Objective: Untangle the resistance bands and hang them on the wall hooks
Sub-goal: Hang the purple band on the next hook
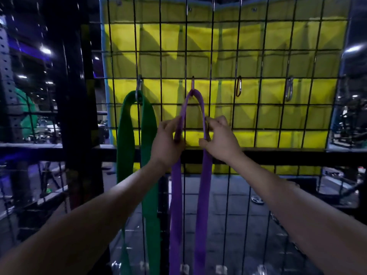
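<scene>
A purple resistance band (202, 195) hangs looped over a pinkish carabiner hook (192, 83) on the black wire grid wall (250, 108). My left hand (167, 140) grips the band's left strand just below the hook. My right hand (219, 137) pinches its right strand at the same height. Both strands run straight down between my forearms. A wide green band (149, 135) hangs from a silver carabiner (138, 90) to the left, touched by neither hand.
Two more carabiners hang on the grid with nothing on them: an orange one (238, 86) and a silver one (289, 90). A yellow padded mat (278, 62) sits behind the grid. A black rack post (74, 116) stands at the left.
</scene>
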Tool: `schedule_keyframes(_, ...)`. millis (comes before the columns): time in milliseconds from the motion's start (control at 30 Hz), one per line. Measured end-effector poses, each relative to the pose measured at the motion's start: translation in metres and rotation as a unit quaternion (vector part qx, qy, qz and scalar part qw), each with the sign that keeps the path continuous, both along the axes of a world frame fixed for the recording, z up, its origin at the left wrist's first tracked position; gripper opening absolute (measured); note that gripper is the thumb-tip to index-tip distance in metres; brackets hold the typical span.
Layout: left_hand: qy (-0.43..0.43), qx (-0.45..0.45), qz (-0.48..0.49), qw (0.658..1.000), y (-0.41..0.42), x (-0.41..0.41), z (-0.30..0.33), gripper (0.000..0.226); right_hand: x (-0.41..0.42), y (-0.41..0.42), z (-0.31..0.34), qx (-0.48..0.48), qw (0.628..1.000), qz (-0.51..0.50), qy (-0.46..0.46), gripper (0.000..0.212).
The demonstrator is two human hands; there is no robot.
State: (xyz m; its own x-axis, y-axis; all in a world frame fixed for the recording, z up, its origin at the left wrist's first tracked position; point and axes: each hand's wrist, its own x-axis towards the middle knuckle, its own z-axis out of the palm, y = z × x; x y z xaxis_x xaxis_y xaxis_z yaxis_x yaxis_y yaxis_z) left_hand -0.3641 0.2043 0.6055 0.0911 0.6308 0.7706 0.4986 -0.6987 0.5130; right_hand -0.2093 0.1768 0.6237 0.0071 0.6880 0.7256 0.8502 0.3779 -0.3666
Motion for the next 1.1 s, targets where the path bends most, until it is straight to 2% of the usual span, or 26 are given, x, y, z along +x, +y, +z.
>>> schedule_keyframes(167,-0.031,-0.045,-0.06,0.997,-0.012,0.002,-0.011,0.065,-0.006,-0.009,-0.021,-0.024,1.0,0.0,-0.006,0.071)
schedule_keyframes(267,-0.053,-0.082,-0.104,0.99,-0.021,-0.004,-0.007,0.067,-0.007,-0.014,-0.027,-0.028,0.998,0.032,0.044,0.071)
schedule_keyframes(333,-0.041,-0.078,-0.1,0.991,-0.022,-0.008,-0.008,0.066,-0.008,-0.015,-0.028,-0.028,0.998,0.03,0.048,0.071)
schedule_keyframes(500,0.015,-0.055,-0.075,0.996,-0.019,-0.009,-0.019,0.056,-0.008,-0.016,-0.036,-0.059,0.998,-0.006,-0.011,0.077)
schedule_keyframes(667,-0.002,-0.021,-0.066,0.998,-0.027,-0.002,-0.036,0.048,0.0,-0.029,-0.059,-0.052,0.998,0.025,0.012,0.07)
schedule_keyframes(800,0.002,-0.037,-0.056,0.998,-0.049,0.011,-0.06,0.044,0.014,-0.047,-0.087,-0.051,0.998,0.018,0.032,0.063)
schedule_keyframes(1000,0.083,-0.073,-0.088,0.99,-0.083,0.052,-0.123,0.041,0.059,-0.084,-0.143,-0.136,0.99,-0.027,0.031,0.059)
schedule_keyframes(1100,0.115,-0.141,-0.107,0.977,-0.1,0.087,-0.166,0.043,0.093,-0.112,-0.183,-0.205,0.975,-0.066,0.048,0.058)
